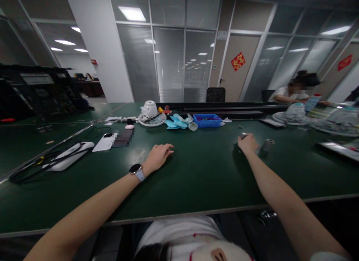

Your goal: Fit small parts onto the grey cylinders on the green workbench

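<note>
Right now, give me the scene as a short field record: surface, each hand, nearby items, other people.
surface: dark green table
left hand: resting on the table, fingers curled, holding nothing; watch on the wrist
right hand: closed over a small metallic piece
beside right hand: grey cylinder, apart from the hand
far centre: white fan, light blue fan blades, blue tray
left side: white device with black cables
others: a seated person at far right

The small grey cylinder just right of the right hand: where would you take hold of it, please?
Grip the small grey cylinder across its round side wall, from above or from its left, since the right hand sits there and it seems to stand upright on the green table.
</note>
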{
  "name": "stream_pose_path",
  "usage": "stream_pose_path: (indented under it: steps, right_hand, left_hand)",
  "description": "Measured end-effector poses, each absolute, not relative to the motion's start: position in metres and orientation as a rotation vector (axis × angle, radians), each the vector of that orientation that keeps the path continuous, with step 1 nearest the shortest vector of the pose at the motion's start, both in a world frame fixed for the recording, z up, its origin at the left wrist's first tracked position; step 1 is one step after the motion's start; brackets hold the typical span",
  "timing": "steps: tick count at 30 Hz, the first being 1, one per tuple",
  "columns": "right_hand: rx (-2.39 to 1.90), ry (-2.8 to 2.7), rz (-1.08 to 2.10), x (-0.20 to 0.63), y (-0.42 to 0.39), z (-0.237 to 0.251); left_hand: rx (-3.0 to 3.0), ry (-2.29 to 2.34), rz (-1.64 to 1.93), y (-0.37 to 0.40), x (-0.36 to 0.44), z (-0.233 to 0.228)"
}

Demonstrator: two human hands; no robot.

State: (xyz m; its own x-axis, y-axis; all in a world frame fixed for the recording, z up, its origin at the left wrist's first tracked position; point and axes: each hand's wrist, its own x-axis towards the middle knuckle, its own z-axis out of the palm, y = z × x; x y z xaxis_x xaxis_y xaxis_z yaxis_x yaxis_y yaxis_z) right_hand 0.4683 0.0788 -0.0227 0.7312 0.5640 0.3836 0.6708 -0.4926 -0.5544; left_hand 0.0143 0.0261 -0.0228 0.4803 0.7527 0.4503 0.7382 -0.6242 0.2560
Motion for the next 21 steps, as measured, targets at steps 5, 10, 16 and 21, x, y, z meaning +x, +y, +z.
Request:
stream_pose_path:
  steps: [5, 10, 16, 21]
  right_hand:
    - [-1.717, -1.646, -0.375, 0.369, 0.053, -0.006]
    - [-0.895, -2.514, 0.050, 0.241, 0.015, -0.022]
    - [-0.817, -2.589, 0.184, 0.211, 0.009, -0.030]
    - [-0.911, -2.516, 0.217, 0.216, 0.008, -0.027]
  left_hand:
    - [2.269, 1.680, 1.121, 0.035, 0.007, -0.025]
    - [1.898, 1.853, 1.188, 0.046, -0.005, -0.028]
    - [1.912, 1.778, 1.169, 0.048, -0.002, -0.029]
    - [1.904, 1.780, 1.146, 0.048, -0.001, -0.029]
